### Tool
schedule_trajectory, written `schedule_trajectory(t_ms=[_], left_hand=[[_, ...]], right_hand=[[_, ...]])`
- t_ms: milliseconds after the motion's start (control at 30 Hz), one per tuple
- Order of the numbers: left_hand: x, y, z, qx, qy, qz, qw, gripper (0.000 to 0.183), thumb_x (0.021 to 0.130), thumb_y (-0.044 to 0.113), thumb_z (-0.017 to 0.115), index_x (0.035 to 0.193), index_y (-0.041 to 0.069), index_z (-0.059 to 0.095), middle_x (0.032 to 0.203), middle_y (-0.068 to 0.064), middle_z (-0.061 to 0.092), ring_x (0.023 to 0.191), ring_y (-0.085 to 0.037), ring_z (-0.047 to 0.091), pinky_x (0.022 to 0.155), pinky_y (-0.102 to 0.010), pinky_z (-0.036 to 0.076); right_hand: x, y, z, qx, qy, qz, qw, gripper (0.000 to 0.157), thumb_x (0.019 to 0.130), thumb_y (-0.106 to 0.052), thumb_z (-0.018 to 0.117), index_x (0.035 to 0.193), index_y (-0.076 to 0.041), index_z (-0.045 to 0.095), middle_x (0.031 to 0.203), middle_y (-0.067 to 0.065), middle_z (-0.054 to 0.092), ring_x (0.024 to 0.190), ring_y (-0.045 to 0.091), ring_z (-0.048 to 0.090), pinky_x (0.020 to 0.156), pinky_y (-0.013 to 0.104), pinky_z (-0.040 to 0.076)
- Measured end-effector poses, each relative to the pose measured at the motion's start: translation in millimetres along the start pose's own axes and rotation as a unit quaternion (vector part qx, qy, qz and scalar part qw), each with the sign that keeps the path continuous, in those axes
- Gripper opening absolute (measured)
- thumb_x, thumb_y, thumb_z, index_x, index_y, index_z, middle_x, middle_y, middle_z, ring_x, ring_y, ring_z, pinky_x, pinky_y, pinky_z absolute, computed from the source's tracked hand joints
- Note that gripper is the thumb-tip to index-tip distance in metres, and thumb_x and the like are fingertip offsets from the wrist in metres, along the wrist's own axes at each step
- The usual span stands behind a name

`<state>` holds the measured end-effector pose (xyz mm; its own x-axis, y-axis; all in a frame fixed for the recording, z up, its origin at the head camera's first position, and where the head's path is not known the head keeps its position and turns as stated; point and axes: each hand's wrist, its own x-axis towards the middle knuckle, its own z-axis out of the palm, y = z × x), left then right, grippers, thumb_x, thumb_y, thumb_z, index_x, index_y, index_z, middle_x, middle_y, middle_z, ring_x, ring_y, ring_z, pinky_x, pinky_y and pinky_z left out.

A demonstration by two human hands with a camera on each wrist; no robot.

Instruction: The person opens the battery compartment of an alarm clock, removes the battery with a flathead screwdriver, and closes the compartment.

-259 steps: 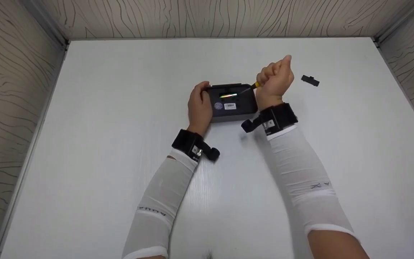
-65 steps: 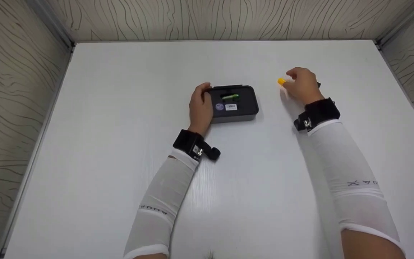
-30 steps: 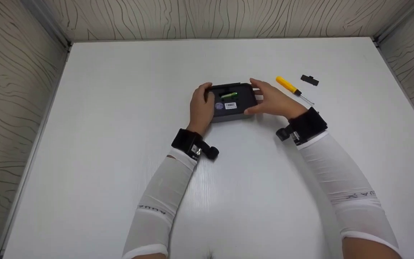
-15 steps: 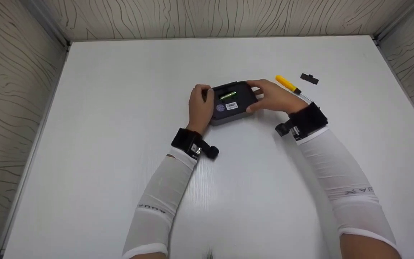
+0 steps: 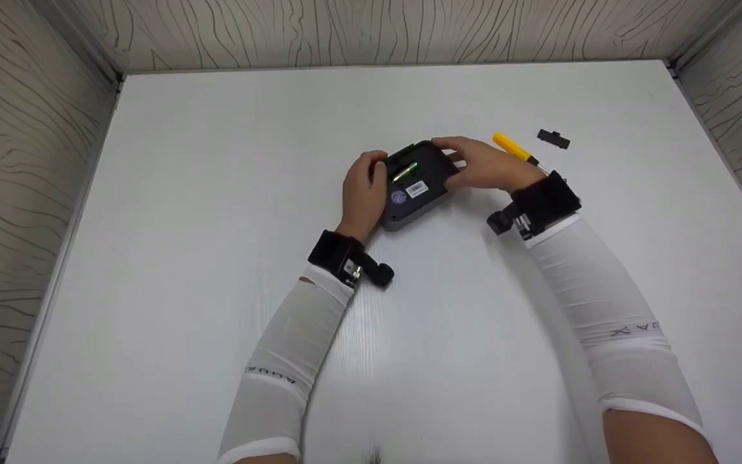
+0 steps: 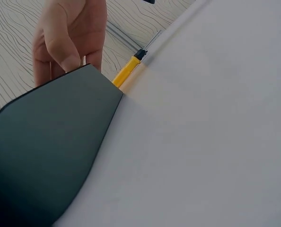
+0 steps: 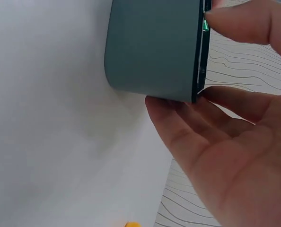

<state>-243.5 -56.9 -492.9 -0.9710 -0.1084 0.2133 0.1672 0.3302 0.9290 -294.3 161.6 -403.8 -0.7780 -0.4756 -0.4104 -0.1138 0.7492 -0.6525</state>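
A black-topped box-shaped device (image 5: 435,169) with grey sides lies turned at an angle on the table. In its open battery compartment sits a green battery (image 5: 404,172); a white barcode label (image 5: 417,189) and a round purple sticker (image 5: 398,197) are beside it. My left hand (image 5: 364,196) grips the left end, thumb on the near side. At the opposite end my right hand (image 5: 487,166) holds the device between thumb and fingers. The right wrist view shows that hand (image 7: 244,151) with fingertips against the device's side wall (image 7: 152,47). The device's underside is hidden.
Behind the right wrist lies a screwdriver (image 5: 511,146) with a yellow handle, its shaft partly covered by the wrist strap. Farther right is a small black battery cover (image 5: 554,138). Wood-patterned walls (image 5: 377,32) border the white table (image 5: 216,258) at back and sides.
The right hand, which held the screwdriver earlier, laid it down near the cover and took the device's right end. Since then both hands have turned the device counter-clockwise, its right end moving away.
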Motion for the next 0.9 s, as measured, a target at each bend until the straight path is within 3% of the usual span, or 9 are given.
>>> schedule_trajectory(t_ms=[233, 600, 767, 900], left_hand=[[-0.8, 0.6, -0.9, 0.016, -0.024, -0.001, 0.9996, 0.038, 0.106, 0.016, 0.044, 0.139, 0.005, 0.059, 0.140, -0.010, 0.060, 0.134, -0.020, 0.052, 0.111, -0.026, 0.037], [-0.8, 0.7, -0.2, 0.016, -0.014, -0.009, 0.9997, 0.035, 0.106, 0.015, 0.046, 0.136, 0.006, 0.063, 0.135, -0.010, 0.064, 0.126, -0.019, 0.057, 0.105, -0.028, 0.043], [-1.1, 2.0, 0.0, 0.016, -0.012, -0.010, 0.9998, 0.035, 0.107, 0.015, 0.046, 0.135, 0.006, 0.063, 0.135, -0.010, 0.064, 0.126, -0.019, 0.057, 0.105, -0.028, 0.044], [-0.5, 1.2, -0.2, 0.017, -0.008, -0.007, 0.9998, 0.034, 0.107, 0.014, 0.046, 0.135, 0.006, 0.063, 0.135, -0.010, 0.064, 0.127, -0.019, 0.057, 0.106, -0.028, 0.043]], right_hand=[[10.3, -4.5, 4.3, -0.022, 0.024, -0.011, 0.999, 0.085, 0.086, 0.001, 0.064, 0.161, -0.011, 0.026, 0.163, 0.015, 0.030, 0.146, 0.035, 0.034, 0.115, 0.051, 0.034], [12.0, -5.7, 10.8, -0.030, 0.047, -0.021, 0.998, 0.083, 0.087, -0.002, 0.063, 0.161, -0.010, 0.026, 0.162, 0.016, 0.030, 0.144, 0.035, 0.034, 0.116, 0.051, 0.033], [8.5, -7.6, 18.5, -0.050, 0.094, -0.037, 0.994, 0.078, 0.089, 0.000, 0.062, 0.159, -0.008, 0.030, 0.160, 0.017, 0.033, 0.144, 0.035, 0.036, 0.117, 0.050, 0.033], [5.4, -10.6, 27.3, -0.058, 0.150, -0.063, 0.985, 0.064, 0.089, 0.001, 0.062, 0.150, 0.000, 0.044, 0.152, 0.020, 0.041, 0.139, 0.036, 0.041, 0.117, 0.048, 0.034]])
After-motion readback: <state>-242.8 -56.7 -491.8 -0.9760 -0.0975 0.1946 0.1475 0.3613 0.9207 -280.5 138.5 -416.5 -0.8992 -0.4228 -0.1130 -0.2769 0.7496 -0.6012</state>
